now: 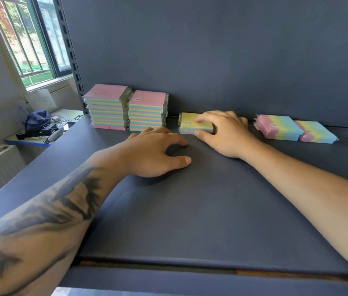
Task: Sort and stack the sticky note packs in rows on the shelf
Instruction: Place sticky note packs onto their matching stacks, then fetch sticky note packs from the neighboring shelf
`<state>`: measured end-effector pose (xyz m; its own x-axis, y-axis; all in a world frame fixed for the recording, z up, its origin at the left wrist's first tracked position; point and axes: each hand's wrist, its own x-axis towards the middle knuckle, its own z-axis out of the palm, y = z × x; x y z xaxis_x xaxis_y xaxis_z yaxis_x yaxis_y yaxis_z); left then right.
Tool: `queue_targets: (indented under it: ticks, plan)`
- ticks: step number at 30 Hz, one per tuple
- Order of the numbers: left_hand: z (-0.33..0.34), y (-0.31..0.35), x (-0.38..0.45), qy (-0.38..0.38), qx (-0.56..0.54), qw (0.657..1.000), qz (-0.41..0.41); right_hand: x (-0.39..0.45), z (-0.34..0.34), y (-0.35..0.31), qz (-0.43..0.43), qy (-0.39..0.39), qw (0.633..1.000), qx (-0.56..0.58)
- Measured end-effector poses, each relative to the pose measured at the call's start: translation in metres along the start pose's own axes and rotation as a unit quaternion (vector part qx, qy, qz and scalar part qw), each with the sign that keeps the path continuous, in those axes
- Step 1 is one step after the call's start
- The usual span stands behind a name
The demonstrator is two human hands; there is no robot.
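We reach both forearms across the dark blue shelf (222, 210). Our right hand (224, 133) grips a yellow-topped sticky note pack (188, 122) by the back wall; our left hand (156, 152) rests loosely curled, holding nothing. Label print is unreadable.

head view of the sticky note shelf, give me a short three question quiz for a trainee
1. True or false: the right hand grips the flat yellow-topped sticky note pack.
2. How many tall stacks of pink-topped pastel sticky note packs stand at the back left of the dark blue metal shelf?
3. What does the left hand hold? A) a pack B) nothing, it rests on the shelf C) a bag

Key
1. True
2. Two, side by side
3. B
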<state>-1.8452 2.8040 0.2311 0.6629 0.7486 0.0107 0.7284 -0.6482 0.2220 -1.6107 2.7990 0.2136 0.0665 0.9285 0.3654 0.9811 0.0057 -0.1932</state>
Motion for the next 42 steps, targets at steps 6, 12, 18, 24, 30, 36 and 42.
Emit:
queue_targets:
  ticks: [6, 12, 18, 24, 30, 36, 42]
  plan:
    - [0.003, -0.004, -0.008, 0.004, -0.043, 0.999, 0.009, -0.005, -0.003, -0.006, 0.001, 0.014, 0.997, -0.078]
    - [0.011, 0.012, -0.025, 0.020, -0.008, 1.000, -0.014, -0.058, -0.023, -0.008, 0.031, 0.013, 0.996, -0.080]
    - [0.033, 0.083, -0.053, 0.034, 0.023, 0.999, -0.012, -0.148, -0.066, 0.025, 0.033, -0.071, 0.996, -0.049]
    - [0.061, 0.210, -0.069, 0.045, 0.027, 0.998, 0.016, -0.254, -0.123, 0.112, 0.081, -0.080, 0.992, -0.053]
    - [0.101, 0.354, -0.077, 0.055, 0.039, 0.995, 0.071, -0.382, -0.186, 0.221, 0.113, -0.079, 0.985, -0.105]
    - [0.133, 0.492, -0.082, 0.089, -0.077, 0.976, 0.184, -0.494, -0.242, 0.319, 0.201, -0.048, 0.963, -0.174]
    - [0.160, 0.613, -0.072, 0.042, -0.051, 0.962, 0.266, -0.581, -0.276, 0.394, 0.261, -0.008, 0.952, -0.158]
